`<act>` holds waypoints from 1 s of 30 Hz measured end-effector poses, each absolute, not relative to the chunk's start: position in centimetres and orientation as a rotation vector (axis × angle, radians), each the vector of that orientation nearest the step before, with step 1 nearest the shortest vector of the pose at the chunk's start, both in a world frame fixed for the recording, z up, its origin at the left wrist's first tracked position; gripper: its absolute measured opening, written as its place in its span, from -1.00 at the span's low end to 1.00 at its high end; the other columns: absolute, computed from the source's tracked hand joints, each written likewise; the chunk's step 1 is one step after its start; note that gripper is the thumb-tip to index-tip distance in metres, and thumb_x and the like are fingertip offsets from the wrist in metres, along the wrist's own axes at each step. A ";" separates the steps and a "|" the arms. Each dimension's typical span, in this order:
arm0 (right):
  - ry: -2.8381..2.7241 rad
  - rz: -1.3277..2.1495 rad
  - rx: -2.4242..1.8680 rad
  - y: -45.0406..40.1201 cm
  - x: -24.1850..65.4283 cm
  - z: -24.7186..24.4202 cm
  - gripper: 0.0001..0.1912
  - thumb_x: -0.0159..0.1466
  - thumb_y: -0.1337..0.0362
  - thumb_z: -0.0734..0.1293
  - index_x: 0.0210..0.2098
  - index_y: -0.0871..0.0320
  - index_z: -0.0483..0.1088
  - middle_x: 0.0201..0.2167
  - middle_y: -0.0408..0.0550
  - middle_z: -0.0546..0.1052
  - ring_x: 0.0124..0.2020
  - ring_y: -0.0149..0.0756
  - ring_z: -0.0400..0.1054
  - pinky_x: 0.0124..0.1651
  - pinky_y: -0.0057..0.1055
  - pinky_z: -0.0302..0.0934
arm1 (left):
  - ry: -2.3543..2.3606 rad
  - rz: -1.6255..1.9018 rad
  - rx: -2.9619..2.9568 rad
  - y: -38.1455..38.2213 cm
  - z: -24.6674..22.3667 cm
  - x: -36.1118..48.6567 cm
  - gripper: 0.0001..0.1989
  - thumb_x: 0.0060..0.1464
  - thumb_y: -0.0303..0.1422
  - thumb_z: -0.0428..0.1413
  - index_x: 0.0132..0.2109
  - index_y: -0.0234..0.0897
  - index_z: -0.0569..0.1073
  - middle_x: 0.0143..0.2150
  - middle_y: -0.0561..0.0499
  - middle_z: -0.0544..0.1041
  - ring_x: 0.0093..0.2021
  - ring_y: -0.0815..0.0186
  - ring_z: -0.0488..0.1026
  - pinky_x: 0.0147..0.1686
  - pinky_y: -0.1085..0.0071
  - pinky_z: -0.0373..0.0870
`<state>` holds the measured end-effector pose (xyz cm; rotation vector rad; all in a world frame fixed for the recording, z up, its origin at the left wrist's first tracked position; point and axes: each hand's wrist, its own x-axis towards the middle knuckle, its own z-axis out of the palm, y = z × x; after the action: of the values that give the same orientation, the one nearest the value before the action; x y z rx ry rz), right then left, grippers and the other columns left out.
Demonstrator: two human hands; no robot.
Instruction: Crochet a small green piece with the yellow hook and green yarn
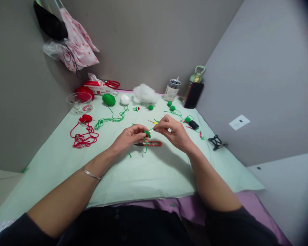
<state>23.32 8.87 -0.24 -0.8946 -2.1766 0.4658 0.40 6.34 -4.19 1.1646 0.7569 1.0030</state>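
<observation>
My left hand (130, 137) pinches a small piece of green yarn work (147, 133) between thumb and fingers, with a loose tail hanging below. In my right hand (173, 131) is a thin silver crochet hook (151, 130), its tip at the green piece. Fingers partly cover the hook, so its full shape is hidden. Beneath my hands, red-handled thread snips (156, 144) lie on the table. A yellow-handled thin tool (155, 122) rests just beyond my right fingertips. One short green yarn scrap (130, 155) lies near my left wrist.
Red yarn (85, 140) and a green yarn ball (108, 99) are at left. White stuffing (144, 94) sits at the back, beside a pen holder (172, 90). A phone (194, 95) leans against a bottle (197, 77). Small green balls (172, 108) and a black clip (217, 142) lie right.
</observation>
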 end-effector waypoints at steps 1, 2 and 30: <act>-2.186 0.446 -0.900 8.9 23.3 -0.3 -0.86 0.38 0.30 0.34 -0.22 0.02 0.58 -0.30 -0.08 0.42 -0.33 -0.32 0.32 -0.29 -0.33 0.18 | 0.754 0.999 1.167 6.3 -4.2 0.4 -0.76 0.12 -0.24 0.30 -0.11 -0.24 0.53 -0.20 0.00 0.60 -0.19 0.26 0.58 -0.03 0.26 0.47; -2.193 0.430 -0.902 8.9 23.4 -0.3 -0.86 0.37 0.32 0.34 -0.22 0.02 0.58 -0.30 -0.09 0.41 -0.33 -0.32 0.32 -0.29 -0.34 0.18 | 0.753 0.997 1.169 6.3 -4.2 0.4 -0.76 0.12 -0.24 0.30 -0.11 -0.24 0.53 -0.20 0.00 0.60 -0.20 0.27 0.58 -0.04 0.27 0.47; -2.213 0.525 -0.853 8.8 22.5 -0.7 -0.86 0.34 0.39 0.37 -0.24 0.07 0.59 -0.35 -0.10 0.43 -0.34 -0.35 0.35 -0.28 -0.40 0.22 | 0.737 0.942 1.138 6.4 -4.2 0.5 -0.71 0.07 -0.22 0.32 -0.12 -0.29 0.54 -0.28 0.02 0.60 -0.29 0.31 0.57 -0.10 0.30 0.47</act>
<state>22.51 8.76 -0.66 -0.8531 -2.2129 0.5245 0.51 6.38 -4.25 1.1381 0.7373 0.9424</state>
